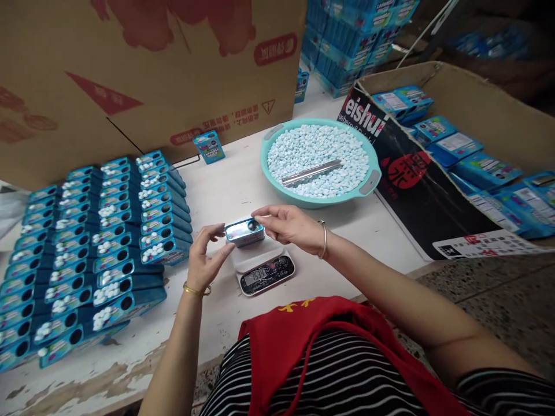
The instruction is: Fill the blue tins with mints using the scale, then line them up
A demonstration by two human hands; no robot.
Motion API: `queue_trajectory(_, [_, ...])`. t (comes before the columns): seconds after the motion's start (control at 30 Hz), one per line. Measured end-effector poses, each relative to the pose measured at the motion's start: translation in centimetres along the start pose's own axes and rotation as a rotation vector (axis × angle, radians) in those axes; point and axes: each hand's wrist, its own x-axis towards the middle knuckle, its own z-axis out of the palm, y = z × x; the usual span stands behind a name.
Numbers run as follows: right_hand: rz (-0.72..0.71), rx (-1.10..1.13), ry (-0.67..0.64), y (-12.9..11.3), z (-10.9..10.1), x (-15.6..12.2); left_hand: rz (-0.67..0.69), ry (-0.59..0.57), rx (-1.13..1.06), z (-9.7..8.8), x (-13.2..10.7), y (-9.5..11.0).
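In the head view, the blue container [245, 237] stands upright at the pale platform of a small kitchen scale [277, 273], its narrow, shiny top facing up and a round dark opening [254, 226] at the right end of that top. It should handle as a light thing with fairly stiff walls, smooth enough to slide a little under dry fingers, and likely to spill small contents through the opening if tipped. The sound place to take hold is low on the two short ends, or across the long side walls, clear of the opening. The left hand [207, 255] is at the container's left end, its fingers loosely curled and its thumb set well apart from them, so that the left end lies at the gap between them; it is not clenched. The right hand [289, 225] comes in from the other side, thumb and forefinger drawn together right beside the opening; at this size I cannot tell whether they pinch the edge or only touch it. The container thus lies between the two sets of fingertips, nearer the person than the turquoise bowl [318, 201] of pale pellets [316, 141], where a metal scoop [310, 173] rests. Rows of similar blue containers [167, 234] stand to the left on the white table [229, 188].
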Motion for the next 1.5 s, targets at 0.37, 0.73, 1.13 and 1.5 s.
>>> queue_trajectory(0.37, [-0.061,-0.012,-0.003,-0.6,-0.7,0.0,-0.004,-0.013,-0.02,0.1,0.0,-0.2])
queue_trajectory(0.73, [-0.148,-0.129,0.066,0.5,-1.6,-0.1,0.057,-0.008,0.155,1.7,0.2,0.7])
queue_trajectory(1.13, [-0.145,0.013,0.238,1.0,-3.6,-0.9,-0.045,0.044,0.082,-0.7,-1.0,0.7])
queue_trajectory(1.5, [0.113,0.486,0.419,10.1,-9.3,-4.9,0.085,-0.088,0.113,-0.7,2.3,2.7])
